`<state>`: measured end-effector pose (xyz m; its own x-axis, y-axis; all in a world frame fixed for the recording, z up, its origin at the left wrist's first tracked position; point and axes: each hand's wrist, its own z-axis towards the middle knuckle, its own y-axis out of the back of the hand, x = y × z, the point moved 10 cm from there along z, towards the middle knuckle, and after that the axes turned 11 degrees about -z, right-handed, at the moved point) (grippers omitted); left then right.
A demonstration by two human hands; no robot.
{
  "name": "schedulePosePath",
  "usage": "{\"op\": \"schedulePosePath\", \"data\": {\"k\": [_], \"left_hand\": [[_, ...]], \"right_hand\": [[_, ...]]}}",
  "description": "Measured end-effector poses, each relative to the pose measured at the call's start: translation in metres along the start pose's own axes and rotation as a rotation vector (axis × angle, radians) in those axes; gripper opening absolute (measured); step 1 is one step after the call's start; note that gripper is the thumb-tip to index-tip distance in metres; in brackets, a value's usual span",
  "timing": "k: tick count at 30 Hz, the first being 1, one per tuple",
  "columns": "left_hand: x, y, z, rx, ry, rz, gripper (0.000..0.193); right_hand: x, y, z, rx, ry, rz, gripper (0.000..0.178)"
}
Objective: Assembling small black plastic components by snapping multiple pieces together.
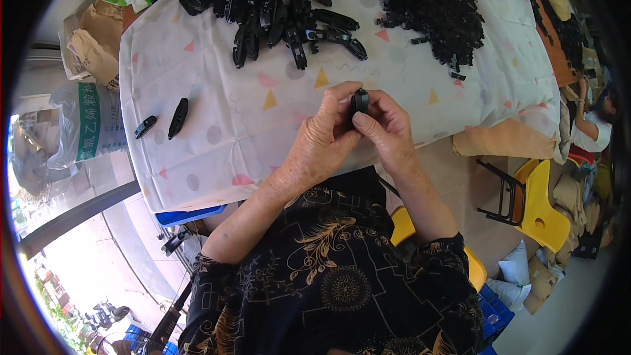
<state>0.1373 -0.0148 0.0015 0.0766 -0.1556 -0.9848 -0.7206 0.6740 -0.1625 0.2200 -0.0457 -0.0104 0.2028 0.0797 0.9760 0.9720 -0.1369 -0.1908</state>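
Note:
Between my two hands, just above the table's near edge, is a small black plastic part (359,102), held end-up. My left hand (325,128) grips it from the left, its fingers curled round the far side. From the right, my right hand (386,121) pinches it with the thumb across its near face. Its lower end is hidden by the fingers. Apart on the left of the cloth lie a long oval black plastic piece (178,118) and a shorter black piece (145,127).
A heap of long black plastic parts (269,13) covers the table's far middle; a pile of small black clips (430,13) lies far right. The patterned tablecloth (223,118) spans the table. Bags (92,118) stand left. A yellow chair (542,207) and another person (595,125) are at right.

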Motion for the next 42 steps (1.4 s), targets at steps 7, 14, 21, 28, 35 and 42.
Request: {"op": "schedulePosePath", "data": {"k": [7,14,21,28,35,42], "left_hand": [[-0.013,0.0,0.005,0.042,-0.049,0.165,0.06],[-0.016,0.108,0.016,-0.415,-0.004,0.207,0.021],[-0.035,0.113,0.058,-0.439,0.001,0.888,0.028],[-0.026,0.116,0.068,-0.344,0.185,0.984,0.03],[-0.032,0.123,0.042,-0.357,0.026,0.858,0.025],[0.001,0.122,0.012,-0.277,0.252,-0.2,0.026]], "right_hand": [[0.002,0.005,0.004,0.052,0.027,0.061,0.025],[0.055,-0.016,0.052,-0.044,0.499,-1.256,0.023],[0.064,-0.033,0.101,-0.242,0.57,-1.603,0.021],[0.052,-0.041,0.113,-0.209,0.449,-1.659,0.018],[0.05,-0.016,0.098,-0.269,0.461,-1.406,0.017],[0.01,-0.005,0.074,-0.043,-0.22,-0.178,0.011]]}}
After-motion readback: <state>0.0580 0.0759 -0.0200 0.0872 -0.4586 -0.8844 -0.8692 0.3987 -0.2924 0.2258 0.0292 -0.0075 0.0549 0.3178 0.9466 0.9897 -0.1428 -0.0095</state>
